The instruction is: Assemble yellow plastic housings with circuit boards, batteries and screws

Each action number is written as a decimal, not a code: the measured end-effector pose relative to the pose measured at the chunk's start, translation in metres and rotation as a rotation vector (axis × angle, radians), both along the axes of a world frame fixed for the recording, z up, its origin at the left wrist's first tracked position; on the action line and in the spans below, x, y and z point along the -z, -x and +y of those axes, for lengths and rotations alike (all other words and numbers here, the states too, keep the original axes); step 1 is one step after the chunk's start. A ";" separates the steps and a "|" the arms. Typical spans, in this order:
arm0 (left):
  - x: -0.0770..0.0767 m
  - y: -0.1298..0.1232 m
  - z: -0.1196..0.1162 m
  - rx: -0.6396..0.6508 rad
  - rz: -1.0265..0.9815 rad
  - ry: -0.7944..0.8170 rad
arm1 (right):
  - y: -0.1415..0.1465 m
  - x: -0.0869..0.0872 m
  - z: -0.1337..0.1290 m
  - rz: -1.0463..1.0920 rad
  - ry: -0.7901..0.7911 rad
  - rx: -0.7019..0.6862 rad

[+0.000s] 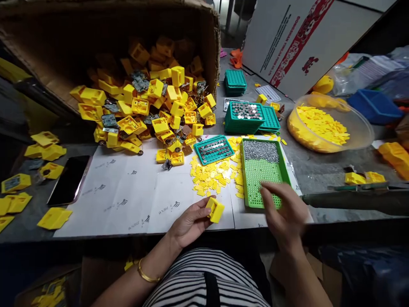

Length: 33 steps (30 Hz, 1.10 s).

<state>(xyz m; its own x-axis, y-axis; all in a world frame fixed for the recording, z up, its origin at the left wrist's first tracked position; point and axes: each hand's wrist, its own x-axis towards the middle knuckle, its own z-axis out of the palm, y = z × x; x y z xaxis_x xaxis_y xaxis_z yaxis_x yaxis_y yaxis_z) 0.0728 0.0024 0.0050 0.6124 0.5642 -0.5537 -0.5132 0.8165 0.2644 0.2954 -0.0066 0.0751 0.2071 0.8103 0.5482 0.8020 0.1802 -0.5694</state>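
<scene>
My left hand [191, 219] is closed around the side of a small yellow plastic housing [216, 209], held just above the front edge of the paper-covered table. My right hand [284, 213], blurred by motion, hovers over the near end of a green perforated tray [250, 187]. Its thumb and forefinger point toward the tray; whether they hold anything is hard to make out. Small silvery screws [260, 150] fill the tray's far end. Loose flat yellow pieces [207, 175] lie heaped between the tray and a teal tray [214, 150] of round button cells.
A large cardboard box [41, 47] on its side spills yellow housings [140, 104]. Behind the heap stand stacked teal trays [244, 119]. A translucent bowl [361, 132] of yellow pieces sits at right; a phone [69, 181] lies at left. A white carton [287, 38] stands behind.
</scene>
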 end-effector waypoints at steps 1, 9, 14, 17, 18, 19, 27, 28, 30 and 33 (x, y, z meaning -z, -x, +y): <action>0.000 0.002 0.000 0.008 -0.005 -0.013 | 0.010 0.004 0.020 -0.066 0.090 -0.100; -0.003 0.028 0.002 0.002 0.058 -0.045 | 0.028 0.044 0.147 -0.354 0.598 -0.212; -0.003 0.037 0.009 0.011 0.090 -0.027 | 0.030 0.045 0.149 -0.265 0.654 -0.240; -0.002 0.039 0.013 0.023 0.098 -0.030 | 0.036 0.041 0.149 -0.132 0.720 -0.348; -0.002 0.039 0.014 0.024 0.101 -0.034 | 0.039 0.041 0.150 -0.085 0.753 -0.398; -0.002 0.039 0.015 0.024 0.104 -0.038 | 0.042 0.042 0.151 -0.043 0.787 -0.444; 0.001 0.038 0.018 0.004 0.117 -0.042 | 0.054 0.048 0.169 -0.030 0.887 -0.474; 0.002 0.038 0.018 0.003 0.125 -0.046 | 0.055 0.047 0.170 -0.055 0.889 -0.468; 0.002 0.039 0.019 -0.002 0.143 -0.049 | 0.058 0.043 0.172 -0.106 0.894 -0.462; -0.001 0.040 0.021 -0.026 0.199 -0.063 | 0.062 0.039 0.173 -0.165 0.907 -0.463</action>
<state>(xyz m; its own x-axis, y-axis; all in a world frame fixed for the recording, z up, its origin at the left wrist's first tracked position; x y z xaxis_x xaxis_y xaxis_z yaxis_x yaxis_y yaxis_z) 0.0324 0.0235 0.0056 0.4796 0.6160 -0.6250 -0.4664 0.7822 0.4130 0.2329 0.1662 0.0366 -0.2528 0.9147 -0.3154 0.8440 0.0491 -0.5341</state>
